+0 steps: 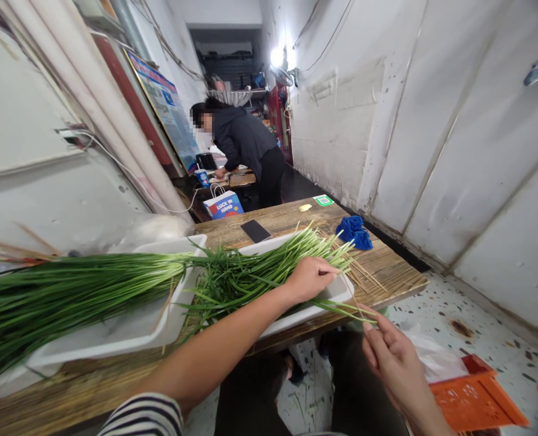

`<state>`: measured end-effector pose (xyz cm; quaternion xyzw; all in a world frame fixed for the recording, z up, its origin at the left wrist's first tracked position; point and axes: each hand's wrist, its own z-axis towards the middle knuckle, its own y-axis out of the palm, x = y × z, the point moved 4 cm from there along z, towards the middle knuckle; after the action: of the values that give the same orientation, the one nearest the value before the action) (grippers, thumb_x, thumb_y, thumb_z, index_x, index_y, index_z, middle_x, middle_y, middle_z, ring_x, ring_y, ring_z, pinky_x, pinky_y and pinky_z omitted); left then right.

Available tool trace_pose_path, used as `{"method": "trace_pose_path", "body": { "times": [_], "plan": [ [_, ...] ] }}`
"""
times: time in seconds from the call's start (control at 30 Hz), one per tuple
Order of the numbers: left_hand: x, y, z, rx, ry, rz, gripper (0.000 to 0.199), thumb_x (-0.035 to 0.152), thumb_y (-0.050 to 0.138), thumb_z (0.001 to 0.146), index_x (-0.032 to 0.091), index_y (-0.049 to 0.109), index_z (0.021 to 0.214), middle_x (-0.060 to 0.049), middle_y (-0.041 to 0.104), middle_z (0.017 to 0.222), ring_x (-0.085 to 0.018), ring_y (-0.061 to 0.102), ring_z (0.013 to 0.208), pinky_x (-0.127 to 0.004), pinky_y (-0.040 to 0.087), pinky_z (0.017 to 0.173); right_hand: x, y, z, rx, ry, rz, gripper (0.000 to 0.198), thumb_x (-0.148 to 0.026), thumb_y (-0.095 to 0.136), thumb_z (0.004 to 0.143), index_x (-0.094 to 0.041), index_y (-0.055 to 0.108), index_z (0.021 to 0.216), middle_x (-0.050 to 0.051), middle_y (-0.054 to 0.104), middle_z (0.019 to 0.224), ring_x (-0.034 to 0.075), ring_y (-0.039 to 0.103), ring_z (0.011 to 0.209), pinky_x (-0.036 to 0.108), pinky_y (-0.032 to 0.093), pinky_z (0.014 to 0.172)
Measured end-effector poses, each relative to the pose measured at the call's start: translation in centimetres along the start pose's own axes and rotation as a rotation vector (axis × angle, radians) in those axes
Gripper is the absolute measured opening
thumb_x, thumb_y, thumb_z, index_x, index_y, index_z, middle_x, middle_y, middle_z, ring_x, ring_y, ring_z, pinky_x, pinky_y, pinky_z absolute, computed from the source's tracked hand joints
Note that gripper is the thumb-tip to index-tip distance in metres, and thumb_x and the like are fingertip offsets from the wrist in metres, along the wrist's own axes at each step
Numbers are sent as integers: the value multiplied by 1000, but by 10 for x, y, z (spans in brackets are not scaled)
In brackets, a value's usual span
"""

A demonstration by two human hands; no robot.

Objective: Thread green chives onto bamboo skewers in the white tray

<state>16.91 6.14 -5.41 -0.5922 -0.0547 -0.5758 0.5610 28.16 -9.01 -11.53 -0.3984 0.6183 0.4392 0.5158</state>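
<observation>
My left hand point(311, 278) reaches over the front white tray point(280, 324), its fingers pinched on one end of a thin bamboo skewer point(351, 295). Lower right, my right hand point(393, 354) closes thumb and fingers on a few garlic chive stalks point(341, 309), where the skewer's other end meets them. The leafy ends of these stalks lie over the tray, below my left forearm. Behind my left hand, a heap of garlic chives point(246, 269) fills the tray, pale stems to the right. Loose bamboo skewers point(364, 272) lie on the table beyond its right end.
Longer chives point(82, 284) lie in another white tray point(109, 348) at left. A phone point(255, 231), a blue cloth point(354, 232) and a QR card point(324, 200) rest on the wooden table point(396, 275). An orange crate point(477, 396) stands lower right. Another person point(246, 142) bends over a table behind.
</observation>
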Motion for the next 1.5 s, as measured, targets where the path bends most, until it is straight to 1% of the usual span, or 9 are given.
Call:
{"method": "trace_pose_path", "body": {
  "times": [0.17, 0.4, 0.5, 0.57, 0.73, 0.87, 1.07, 1.27, 1.5],
  "plan": [
    [6, 2, -3, -37, 52, 13, 20, 17, 59, 76, 13, 75, 87, -7, 72, 84, -14, 64, 73, -22, 49, 72, -2, -1, 1, -4, -17, -25, 64, -54, 57, 82, -12, 46, 129, -10, 35, 44, 6, 25, 37, 16, 17, 36],
    [28, 12, -8, -340, 303, 7, 20, 18, 57, 82, 12, 74, 90, -9, 72, 91, -14, 65, 84, -21, 48, 79, -9, 2, 23, -21, -114, -43, 55, -50, 56, 86, -12, 49, 125, -10, 36, 44, 6, 26, 40, 17, 17, 38],
    [32, 10, -9, -405, 347, 37, 24, 17, 52, 85, 12, 73, 95, -10, 71, 97, -14, 64, 89, -21, 47, 82, -13, 6, 33, -49, -140, 12, 51, -47, 58, 85, -13, 51, 122, -10, 35, 46, 6, 25, 41, 17, 17, 39],
    [31, 7, -8, -374, 317, 47, 25, 15, 52, 84, 12, 72, 97, -9, 71, 98, -13, 64, 89, -21, 46, 83, -13, 6, 36, -41, -134, 48, 49, -47, 59, 85, -13, 53, 120, -10, 34, 46, 6, 25, 41, 17, 16, 39],
    [11, -3, -1, -105, 74, 164, 20, 17, 55, 82, 14, 73, 89, -5, 72, 90, -14, 63, 81, -22, 46, 79, -6, 1, 29, 30, -102, 72, 46, -47, 62, 83, -13, 57, 113, -9, 36, 46, 5, 25, 40, 17, 17, 38],
    [4, 1, 2, -107, 72, 357, 14, 24, 62, 78, 16, 73, 77, -4, 69, 78, -16, 60, 75, -25, 43, 73, -5, 1, 19, 39, -76, 52, 46, -47, 62, 81, -12, 58, 112, -8, 36, 46, 6, 26, 40, 17, 18, 37],
    [7, 5, 0, -118, 118, 499, 17, 26, 59, 79, 16, 72, 75, -6, 66, 77, -17, 57, 75, -26, 42, 70, -7, 2, 14, 24, -57, 54, 50, -48, 64, 80, -13, 57, 115, -9, 32, 47, 6, 25, 41, 17, 17, 37],
    [14, -8, 2, 44, 33, 163, 16, 26, 59, 76, 14, 69, 78, -2, 66, 75, -11, 56, 65, -21, 41, 62, -3, -4, 14, 4, -17, 65, 50, -49, 64, 80, -14, 56, 115, -10, 29, 47, 5, 23, 41, 18, 13, 38],
    [2, -4, 3, -16, -118, -182, 19, 26, 58, 76, 12, 69, 81, -3, 70, 72, -12, 62, 66, -20, 46, 65, -5, -8, 13, -73, 12, 76, 53, -49, 66, 79, -12, 55, 115, -10, 33, 44, 5, 24, 39, 19, 12, 39]
  ]
}}
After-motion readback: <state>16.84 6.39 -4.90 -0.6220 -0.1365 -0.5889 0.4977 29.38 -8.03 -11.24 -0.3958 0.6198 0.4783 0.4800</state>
